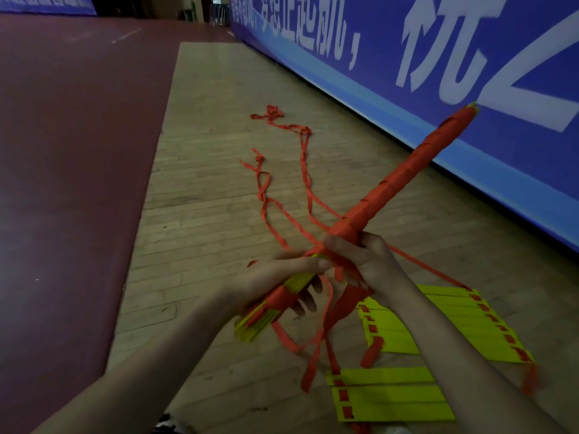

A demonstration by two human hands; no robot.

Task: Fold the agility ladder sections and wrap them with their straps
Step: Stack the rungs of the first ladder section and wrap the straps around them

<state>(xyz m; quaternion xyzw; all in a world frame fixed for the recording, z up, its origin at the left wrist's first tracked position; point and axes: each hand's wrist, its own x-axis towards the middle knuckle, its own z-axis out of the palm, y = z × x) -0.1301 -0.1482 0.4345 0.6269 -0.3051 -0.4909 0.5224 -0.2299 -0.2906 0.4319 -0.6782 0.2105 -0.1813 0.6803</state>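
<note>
Gripping the strap-wrapped ladder bundle [404,173] — left hand [275,277] curled around its lower end, right hand [366,258] clenched above; 2 yellow rung stacks [454,324] lie lower right.

Single head-worn wide-angle view, looking forward and down along both forearms, left hand [277,277], right hand [369,261] and ladder bundle [404,173] near the lens at centre, wooden floor [203,183] receding ahead, blue banner [391,89] along the right, horizon tilted.

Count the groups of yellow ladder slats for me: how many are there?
3. A wrapped bundle gripped by the left hand and right hand; a fanned stack on the floor at right; a second stack nearer the camera. The arms may hide more.
</note>
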